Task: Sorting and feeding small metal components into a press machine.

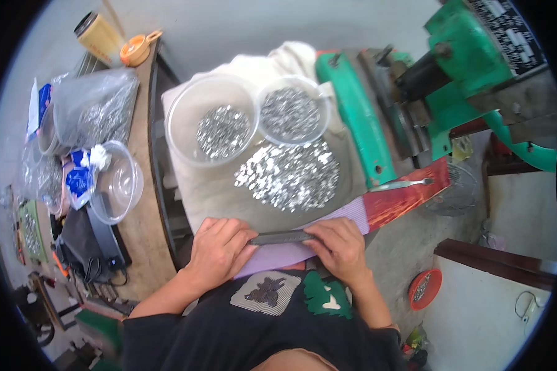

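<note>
Between my two hands lies a dark grey, narrow flat bar, held level near the front edge of the work surface; its exact kind I cannot make out. My left hand is closed on one end of it, and the fingers of my right hand pinch the other end. Just beyond the bar, a heap of small shiny metal pieces is spread on a beige cloth. Behind the heap stand two clear round tubs, a larger one and a smaller one, both partly filled with similar pieces.
A green machine stands at the right, with a metal-ended tool beside its base. On the wooden table at left are a clear tub, a plastic bag and a yellow cup. An orange-red bowl sits low at right.
</note>
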The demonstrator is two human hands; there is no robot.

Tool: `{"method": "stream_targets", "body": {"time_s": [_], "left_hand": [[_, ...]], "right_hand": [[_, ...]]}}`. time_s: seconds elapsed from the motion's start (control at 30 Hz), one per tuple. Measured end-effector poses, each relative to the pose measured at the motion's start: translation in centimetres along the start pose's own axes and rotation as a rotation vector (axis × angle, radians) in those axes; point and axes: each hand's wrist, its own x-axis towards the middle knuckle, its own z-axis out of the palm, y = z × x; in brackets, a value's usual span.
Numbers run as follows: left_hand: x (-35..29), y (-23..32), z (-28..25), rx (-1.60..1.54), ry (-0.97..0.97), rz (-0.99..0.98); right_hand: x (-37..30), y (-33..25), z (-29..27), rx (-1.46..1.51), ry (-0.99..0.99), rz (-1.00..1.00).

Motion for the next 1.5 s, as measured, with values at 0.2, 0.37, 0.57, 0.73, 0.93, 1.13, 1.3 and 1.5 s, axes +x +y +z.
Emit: {"method": "stream_targets", "body": {"time_s": [0.2, 0.37, 0.57, 0.73, 0.93, 1.13, 1.3, 1.5], "left_hand": [[6.8, 1.7, -1.5, 0.114, 0.120, 0.252], [16.0, 2.6, -0.9, 0.154, 0.183, 0.504], [26.6, 4.8, 0.6, 0.230, 0.282, 0.844], [30.0, 4.8, 3.0, 0.264, 0.186, 0.930], [31.4, 5.6, 3.6, 0.422, 0.121, 1.003], [31.4, 7.6, 3.3, 0.475, -0.012, 1.056], [31.1, 9.2, 3.6, 0.544, -0.119, 1.074], [29.9, 9.4, 3.5, 0.596, -0.155, 1.028]], "right_hand": [[0.8, 0.5, -3.8, -0.051, 0.183, -0.024], [2.0, 1.9, -8.5, -0.243, 0.425, 0.012], [3.1, 5.1, -11.9, -0.315, 0.611, 0.098], [3.7, 6.9, -11.5, -0.277, 0.640, 0.182], [3.4, 7.9, -11.1, -0.266, 0.660, 0.227], [2.2, 6.4, -11.1, -0.235, 0.643, 0.293], [1.0, 5.7, -11.2, -0.239, 0.649, 0.323], [1.6, 6.3, -10.0, -0.199, 0.650, 0.362]]}}
